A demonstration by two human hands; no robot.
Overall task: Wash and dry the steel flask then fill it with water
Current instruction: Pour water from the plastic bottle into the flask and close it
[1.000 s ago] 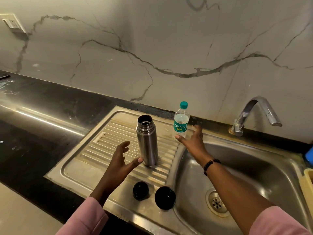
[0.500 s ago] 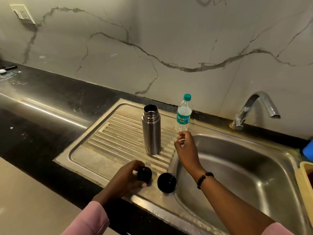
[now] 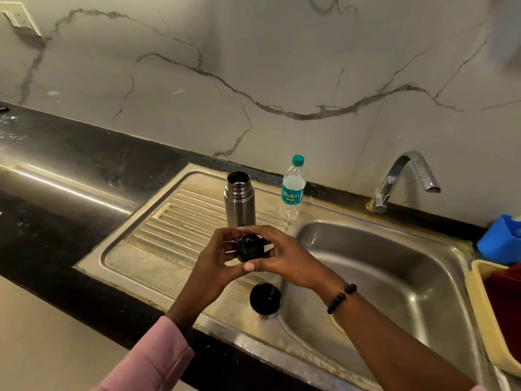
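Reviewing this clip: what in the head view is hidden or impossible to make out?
- Steel flask: base hidden behind both hands; water level inside not discernible.
- Black stopper: partly covered by left hand and right hand fingers.
- Sink drain: hidden by the right forearm.
- Yellow basket and blue container: cut off by the right edge.

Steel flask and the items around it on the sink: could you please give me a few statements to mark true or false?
1. The steel flask stands upright and uncapped on the drainboard. True.
2. Both hands, left hand and right hand, hold the black stopper. True.
3. The plastic water bottle lies on its side in the basin. False: it stands upright, capped, behind the basin.
4. The black cup lid sits on the flask. False: it rests on the sink's edge nearer the person.
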